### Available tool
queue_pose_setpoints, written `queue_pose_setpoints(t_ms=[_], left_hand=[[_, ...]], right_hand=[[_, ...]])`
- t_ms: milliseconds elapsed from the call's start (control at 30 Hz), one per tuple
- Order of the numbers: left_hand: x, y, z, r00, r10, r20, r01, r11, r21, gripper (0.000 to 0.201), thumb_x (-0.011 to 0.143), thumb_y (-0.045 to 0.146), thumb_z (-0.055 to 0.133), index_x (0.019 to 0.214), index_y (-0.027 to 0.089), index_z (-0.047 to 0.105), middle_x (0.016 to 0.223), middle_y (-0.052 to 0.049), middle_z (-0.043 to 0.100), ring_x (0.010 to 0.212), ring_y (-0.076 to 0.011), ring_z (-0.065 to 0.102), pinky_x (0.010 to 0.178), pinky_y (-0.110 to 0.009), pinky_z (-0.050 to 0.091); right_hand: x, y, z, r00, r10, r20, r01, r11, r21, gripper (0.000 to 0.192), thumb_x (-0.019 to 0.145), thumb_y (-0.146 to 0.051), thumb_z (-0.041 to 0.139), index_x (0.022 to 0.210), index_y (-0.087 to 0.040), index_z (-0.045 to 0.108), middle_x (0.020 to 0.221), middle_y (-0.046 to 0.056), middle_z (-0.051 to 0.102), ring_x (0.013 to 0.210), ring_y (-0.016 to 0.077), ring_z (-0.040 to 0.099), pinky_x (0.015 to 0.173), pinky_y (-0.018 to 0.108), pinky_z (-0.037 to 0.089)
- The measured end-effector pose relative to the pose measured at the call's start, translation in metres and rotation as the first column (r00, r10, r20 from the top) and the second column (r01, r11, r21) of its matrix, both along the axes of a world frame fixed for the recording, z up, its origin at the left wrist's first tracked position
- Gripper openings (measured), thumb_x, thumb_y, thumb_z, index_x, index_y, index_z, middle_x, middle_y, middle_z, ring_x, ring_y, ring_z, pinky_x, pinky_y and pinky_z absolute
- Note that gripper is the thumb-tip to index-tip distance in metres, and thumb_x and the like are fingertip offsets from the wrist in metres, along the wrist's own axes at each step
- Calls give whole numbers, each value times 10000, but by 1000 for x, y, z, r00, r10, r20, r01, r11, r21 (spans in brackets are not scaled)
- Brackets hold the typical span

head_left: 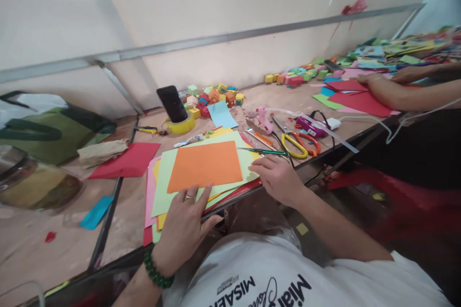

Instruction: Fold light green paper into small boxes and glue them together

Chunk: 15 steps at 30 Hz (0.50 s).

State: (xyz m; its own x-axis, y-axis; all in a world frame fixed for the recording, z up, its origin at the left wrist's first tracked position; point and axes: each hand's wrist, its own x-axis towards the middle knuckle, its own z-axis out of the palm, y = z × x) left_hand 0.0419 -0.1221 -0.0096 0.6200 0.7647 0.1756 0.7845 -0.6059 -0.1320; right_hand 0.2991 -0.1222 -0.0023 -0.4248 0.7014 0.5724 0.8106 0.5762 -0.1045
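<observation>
My left hand (187, 213) lies with its fingers spread over the near edge of an orange paper sheet (207, 165). Beneath that sheet is a pale green paper sheet (163, 182), on top of a stack of coloured paper in pink, yellow and red. At the right corner of the stack rests my right hand (275, 177), fingers loosely stretched out and no object visible in them. Just beyond its fingertips is a thin green pen-like tool (264, 151), pointing left over the paper. Yellow-handled scissors (295, 146) and orange-handled scissors (309, 143) lie farther right.
A phone (173, 103) leans upright in a yellow tape roll (181, 123). Small paper cubes (216, 96) are heaped behind. A pink glue gun (264, 120) and purple device (310, 125) lie right. A red envelope-like paper (127, 160) is left. Another person's hands (382, 88) handle red paper.
</observation>
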Motion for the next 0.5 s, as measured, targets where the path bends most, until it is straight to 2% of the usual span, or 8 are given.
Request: queue_pose_setpoints(t_ms=[67,133,267,367,433,500], left_hand=[[7,-1,11,999,2,-35,-3,999,-37,605,881,609,395,1329,225,525,1061,-147,611,896,-301,546,783,-447,447],[9,2,23,999,11,-41,-15,997,-80,482,926,538,356,1197,230,610,931,-116,622,853,-283,558,776,-440,447],[-9,29,37,999,16,29,-10,983,-183,409,977,344,268,918,220,653,858,-78,617,833,-228,585,787,-387,454],[-35,55,31,982,190,3,-186,967,-176,334,936,367,357,796,194,607,852,-88,602,870,-251,589,810,-410,457],[-50,67,24,968,249,5,-245,953,-177,304,883,452,446,808,186,574,981,-114,602,1045,-295,557,906,-457,428],[-60,73,16,964,264,28,-250,939,-236,339,855,518,461,850,188,541,1139,-131,571,1208,-322,474,979,-494,384]], right_hand=[[-20,5,8,989,130,72,-123,988,-93,277,866,-45,435,894,-174,679,931,97,683,855,188,562,762,304,462],[-41,14,11,975,199,100,-170,956,-240,218,877,-89,469,877,-162,674,910,95,678,847,190,564,745,299,453],[-64,38,10,996,86,-19,-84,859,-505,164,889,-241,531,965,-164,654,924,73,670,835,169,594,704,265,422],[-71,52,16,999,33,11,-18,758,-652,176,853,-312,556,904,-174,653,899,47,687,759,160,613,612,243,381],[-77,55,25,994,22,108,57,733,-678,208,840,-359,557,853,-176,656,892,56,698,746,183,624,571,255,353],[-87,55,37,978,26,209,127,719,-683,261,844,-401,546,861,-169,665,895,83,706,767,216,638,568,270,352]])
